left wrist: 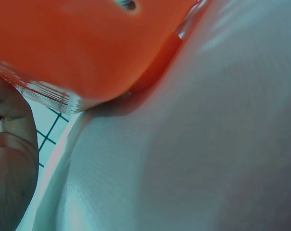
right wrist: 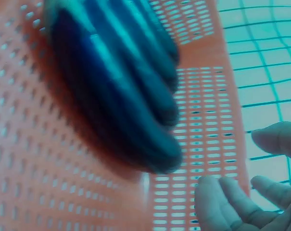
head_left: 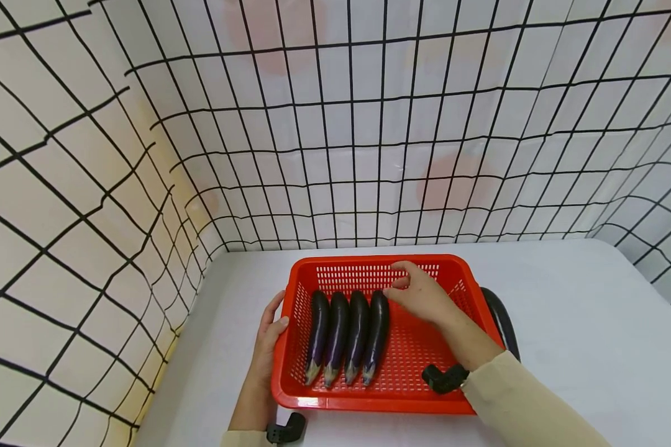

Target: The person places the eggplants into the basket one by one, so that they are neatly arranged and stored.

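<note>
Several dark purple eggplants (head_left: 358,335) lie side by side in the left half of a red perforated plastic basket (head_left: 410,354), their stem ends toward me. My left hand (head_left: 269,335) grips the basket's left side, thumb over the rim and fingers outside the wall. Above the basket, my right hand (head_left: 419,295) hovers near the far tip of the rightmost eggplant (head_left: 377,335) in the head view. From the right wrist, the fingers (right wrist: 210,202) appear spread and hold nothing, apart from the eggplants.
Another dark eggplant (head_left: 502,320) lies outside the basket, along its right wall, partly hidden by the rim. The basket stands on a white-covered table (head_left: 581,310). Black wire grid panels (head_left: 363,124) close off the back and both sides.
</note>
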Tool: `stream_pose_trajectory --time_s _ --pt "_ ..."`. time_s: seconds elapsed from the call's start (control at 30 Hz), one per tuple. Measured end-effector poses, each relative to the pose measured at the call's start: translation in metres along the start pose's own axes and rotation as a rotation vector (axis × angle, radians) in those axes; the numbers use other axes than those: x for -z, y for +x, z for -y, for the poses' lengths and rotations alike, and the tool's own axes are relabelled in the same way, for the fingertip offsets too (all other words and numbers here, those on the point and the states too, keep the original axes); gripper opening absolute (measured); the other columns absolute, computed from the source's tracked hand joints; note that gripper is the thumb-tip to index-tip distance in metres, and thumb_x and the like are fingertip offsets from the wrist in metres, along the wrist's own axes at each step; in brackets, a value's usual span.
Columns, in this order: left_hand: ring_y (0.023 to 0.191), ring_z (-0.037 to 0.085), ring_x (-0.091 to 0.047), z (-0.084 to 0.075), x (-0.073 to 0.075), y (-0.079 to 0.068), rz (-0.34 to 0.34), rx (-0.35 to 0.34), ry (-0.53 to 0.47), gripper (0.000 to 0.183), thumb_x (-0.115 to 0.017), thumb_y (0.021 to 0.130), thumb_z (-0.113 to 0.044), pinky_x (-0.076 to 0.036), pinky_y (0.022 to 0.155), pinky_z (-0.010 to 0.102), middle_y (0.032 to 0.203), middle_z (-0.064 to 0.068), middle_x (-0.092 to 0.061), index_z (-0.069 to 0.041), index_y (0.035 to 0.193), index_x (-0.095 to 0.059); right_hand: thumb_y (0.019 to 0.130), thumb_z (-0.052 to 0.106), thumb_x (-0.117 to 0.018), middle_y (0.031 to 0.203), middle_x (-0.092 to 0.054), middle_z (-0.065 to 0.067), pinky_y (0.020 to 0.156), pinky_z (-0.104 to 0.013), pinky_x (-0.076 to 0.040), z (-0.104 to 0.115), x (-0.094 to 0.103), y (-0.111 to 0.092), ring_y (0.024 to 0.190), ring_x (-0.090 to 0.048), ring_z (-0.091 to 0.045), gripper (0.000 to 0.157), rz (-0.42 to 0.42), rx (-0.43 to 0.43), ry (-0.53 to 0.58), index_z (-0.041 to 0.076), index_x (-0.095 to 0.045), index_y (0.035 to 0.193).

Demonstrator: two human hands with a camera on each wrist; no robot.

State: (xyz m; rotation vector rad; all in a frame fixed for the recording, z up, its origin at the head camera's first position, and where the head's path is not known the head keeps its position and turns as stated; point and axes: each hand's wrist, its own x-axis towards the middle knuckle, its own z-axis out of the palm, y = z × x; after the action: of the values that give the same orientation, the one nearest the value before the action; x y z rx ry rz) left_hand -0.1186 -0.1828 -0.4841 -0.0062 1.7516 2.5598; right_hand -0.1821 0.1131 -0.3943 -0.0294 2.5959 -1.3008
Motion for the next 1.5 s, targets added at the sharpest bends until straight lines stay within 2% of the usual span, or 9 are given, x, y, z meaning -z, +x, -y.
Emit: stream_pose_trajectory --time_s 0.17,0.3,0.5,0.6,0.93,1.1,1.27,1.37,1.5 --pt "0.130 0.035 -0.061 0.000 0.002 0.000 0.001 -0.005 -0.004 0.061 -0.052 0.100 -0.021 -0.057 0.098 0.048 0.155 0.009 -0.049 -0.030 0.157 -0.032 0.096 0.031 -0.067 0.137 -0.062 -0.016 0.081 -0.036 -0.059 0.007 0.012 -0.007 0.101 -0.068 -0.027 0.065 -0.019 0.030 0.054 0.015 -0.042 0.153" --pt "0.128 0.033 -0.062 0.000 0.003 0.000 0.008 -0.009 -0.010 0.062 -0.052 0.101 -0.021 -0.057 0.098 0.048 0.155 0.012 -0.048 -0.028 0.158 -0.030 0.097 0.034 -0.067 0.140 -0.060 -0.016 0.089 -0.040 -0.060 0.010 0.022 -0.016 0.110 -0.068 -0.030 0.064 -0.027 0.071 0.081 0.016 -0.041 0.153" --pt "0.126 0.030 -0.064 -0.002 0.003 0.000 0.034 -0.011 -0.023 0.059 -0.049 0.102 -0.020 -0.057 0.098 0.047 0.153 0.011 -0.050 -0.028 0.157 -0.032 0.098 0.038 -0.067 0.139 -0.061 -0.016 0.093 -0.046 -0.058 0.006 0.038 -0.035 0.121 -0.063 -0.034 0.064 -0.058 0.147 0.086 0.017 -0.042 0.153" --pt "0.126 0.031 -0.064 -0.001 0.002 0.000 0.042 -0.017 -0.025 0.058 -0.048 0.102 -0.019 -0.057 0.098 0.048 0.154 0.013 -0.049 -0.027 0.157 -0.032 0.098 0.038 -0.066 0.139 -0.061 -0.015 0.094 -0.044 -0.055 0.002 0.046 -0.045 0.124 -0.063 -0.034 0.064 -0.063 0.169 0.103 0.018 -0.042 0.153" --pt "0.131 0.039 -0.060 0.000 0.001 0.000 0.008 0.007 -0.028 0.060 -0.051 0.100 -0.021 -0.056 0.098 0.050 0.155 0.011 -0.049 -0.030 0.157 -0.033 0.100 0.038 -0.064 0.137 -0.060 -0.012 0.086 -0.028 -0.055 -0.025 0.066 -0.070 0.117 -0.061 -0.023 0.061 -0.101 0.168 0.104 0.022 -0.041 0.154" --pt "0.131 0.038 -0.060 -0.001 0.001 0.001 0.025 -0.004 -0.031 0.060 -0.050 0.101 -0.021 -0.056 0.098 0.050 0.156 0.014 -0.046 -0.029 0.158 -0.032 0.102 0.033 -0.062 0.137 -0.058 -0.014 0.084 -0.019 -0.058 -0.044 0.078 -0.077 0.104 -0.065 -0.003 0.060 -0.129 0.194 0.143 0.015 -0.040 0.155" --pt "0.132 0.038 -0.059 -0.002 0.000 0.000 0.028 -0.014 -0.031 0.060 -0.051 0.101 -0.021 -0.056 0.098 0.050 0.156 0.012 -0.047 -0.028 0.157 -0.032 0.102 0.030 -0.062 0.133 -0.058 -0.018 0.080 -0.021 -0.061 -0.060 0.090 -0.082 0.097 -0.069 -0.005 0.061 -0.147 0.196 0.137 0.009 -0.039 0.154" --pt "0.132 0.037 -0.060 -0.002 -0.001 -0.001 0.022 -0.018 -0.022 0.060 -0.051 0.101 -0.021 -0.056 0.098 0.050 0.156 0.013 -0.047 -0.028 0.158 -0.032 0.102 0.029 -0.061 0.129 -0.062 -0.009 0.079 -0.021 -0.061 -0.068 0.096 -0.085 0.096 -0.071 -0.006 0.059 -0.160 0.207 0.128 0.009 -0.040 0.154" --pt "0.131 0.037 -0.060 -0.002 -0.001 -0.001 0.014 -0.023 -0.022 0.061 -0.051 0.101 -0.020 -0.056 0.098 0.050 0.157 0.015 -0.045 -0.027 0.158 -0.031 0.104 0.025 -0.058 0.121 -0.065 0.010 0.080 -0.020 -0.061 -0.080 0.103 -0.088 0.097 -0.072 -0.006 0.054 -0.176 0.249 0.149 0.011 -0.041 0.153"
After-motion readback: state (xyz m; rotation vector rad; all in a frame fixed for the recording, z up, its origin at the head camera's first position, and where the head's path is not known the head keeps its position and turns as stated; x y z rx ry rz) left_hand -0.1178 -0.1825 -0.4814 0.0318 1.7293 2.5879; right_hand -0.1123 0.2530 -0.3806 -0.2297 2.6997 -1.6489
